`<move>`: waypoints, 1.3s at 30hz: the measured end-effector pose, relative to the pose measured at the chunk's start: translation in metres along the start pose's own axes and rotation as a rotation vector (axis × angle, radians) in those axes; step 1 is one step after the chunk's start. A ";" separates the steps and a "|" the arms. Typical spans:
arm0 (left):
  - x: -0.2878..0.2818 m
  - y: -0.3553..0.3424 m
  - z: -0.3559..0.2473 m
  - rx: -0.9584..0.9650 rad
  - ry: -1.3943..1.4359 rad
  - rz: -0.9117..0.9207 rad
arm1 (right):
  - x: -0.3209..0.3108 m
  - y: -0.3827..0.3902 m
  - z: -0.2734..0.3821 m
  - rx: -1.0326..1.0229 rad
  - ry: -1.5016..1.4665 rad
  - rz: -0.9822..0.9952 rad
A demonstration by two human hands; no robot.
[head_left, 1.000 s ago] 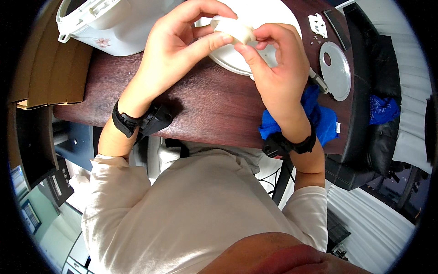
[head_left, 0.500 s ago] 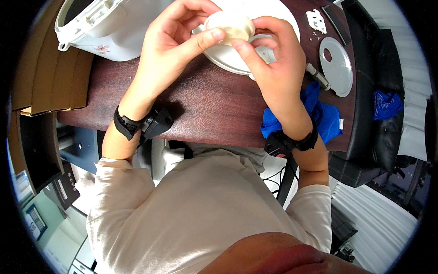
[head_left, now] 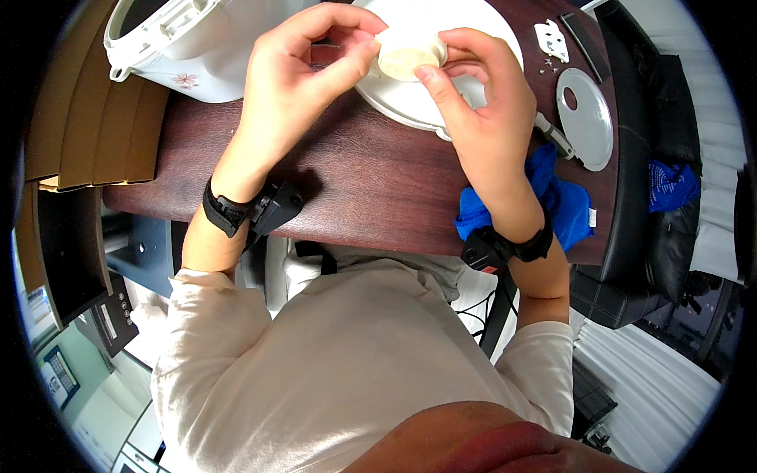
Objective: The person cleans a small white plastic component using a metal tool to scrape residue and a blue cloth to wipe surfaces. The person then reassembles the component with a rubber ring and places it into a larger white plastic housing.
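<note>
A small round cream-white cap (head_left: 408, 61) is held up between my two hands near the top of the view. My left hand (head_left: 296, 91) pinches its left edge between thumb and fingertips. On the other side, my right hand (head_left: 493, 102) grips the rim, its thumb on the near face. Below the cap lies a large round white lid (head_left: 493, 35), partly covered by my hands. The cap's far side is hidden.
Left stands a white appliance body (head_left: 221, 59) beside a cardboard box (head_left: 102, 126). On the right of the brown table (head_left: 355, 189) are a blue cloth (head_left: 568, 209), a grey handled tool (head_left: 554, 135), a grey holed plate (head_left: 595, 130), a white bracket (head_left: 552, 39), small screws (head_left: 546, 68) and a dark bar (head_left: 585, 46).
The cap has shifted slightly right and turned, showing more of its round face. My left thumb has drawn back from the cap's front to its left edge.
</note>
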State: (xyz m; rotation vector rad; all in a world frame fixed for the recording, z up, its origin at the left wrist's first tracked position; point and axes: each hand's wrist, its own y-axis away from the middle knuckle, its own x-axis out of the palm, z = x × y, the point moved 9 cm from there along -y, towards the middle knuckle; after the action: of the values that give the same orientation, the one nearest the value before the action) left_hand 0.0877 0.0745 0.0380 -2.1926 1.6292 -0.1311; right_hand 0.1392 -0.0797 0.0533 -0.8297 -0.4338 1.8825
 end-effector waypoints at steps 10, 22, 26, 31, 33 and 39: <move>-0.003 0.003 -0.011 0.096 -0.225 -0.010 | 0.004 0.002 0.009 -0.062 0.105 0.027; 0.006 0.002 0.016 -0.147 0.106 0.041 | 0.000 0.000 -0.007 -0.005 -0.009 -0.021; -0.002 0.002 0.017 -0.103 0.048 -0.004 | 0.007 0.002 -0.001 -0.009 0.027 0.017; 0.000 0.001 0.017 -0.132 0.071 0.051 | 0.008 0.003 -0.006 0.076 -0.006 0.092; 0.003 0.000 0.014 -0.163 0.183 0.076 | 0.009 0.003 -0.013 0.236 -0.187 0.098; 0.014 0.000 0.017 -0.175 0.280 0.139 | 0.013 0.007 -0.031 0.372 -0.437 0.086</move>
State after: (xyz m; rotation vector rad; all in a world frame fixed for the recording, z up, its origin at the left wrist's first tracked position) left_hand 0.0970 0.0655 0.0205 -2.2609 2.0082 -0.2756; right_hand 0.1533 -0.0728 0.0228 -0.1900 -0.2978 2.1412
